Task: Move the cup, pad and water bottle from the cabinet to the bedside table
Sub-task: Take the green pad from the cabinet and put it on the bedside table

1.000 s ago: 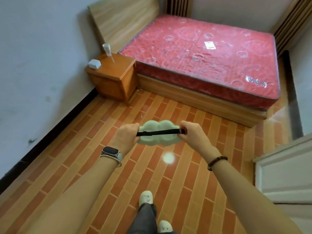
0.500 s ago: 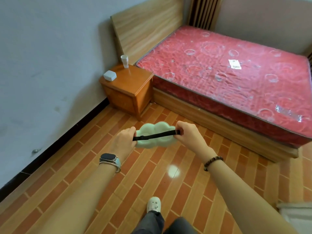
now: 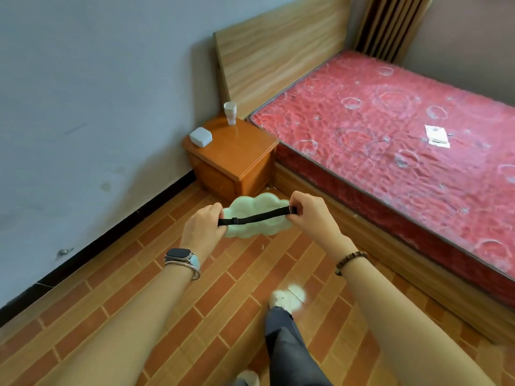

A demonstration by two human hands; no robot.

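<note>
A pale green cloud-shaped pad (image 3: 259,222) hangs in front of me at waist height, with a black strap stretched across it. My left hand (image 3: 203,231) grips the strap's left end and my right hand (image 3: 312,215) pinches its right end. Just beyond the pad stands the orange wooden bedside table (image 3: 237,160). A white paper cup (image 3: 230,113) stands upright at the table's back corner. No water bottle is in view.
A small white box (image 3: 200,137) lies on the table's left side. A bed with a red mattress (image 3: 404,140) and wooden headboard (image 3: 278,51) fills the right. A grey wall (image 3: 97,93) runs along the left. My legs and white shoes stand on the brick-patterned floor (image 3: 139,288).
I have walked closer to the bedside table, which now looks larger and sits just past the pad. Both hands still hold the strap the same way.
</note>
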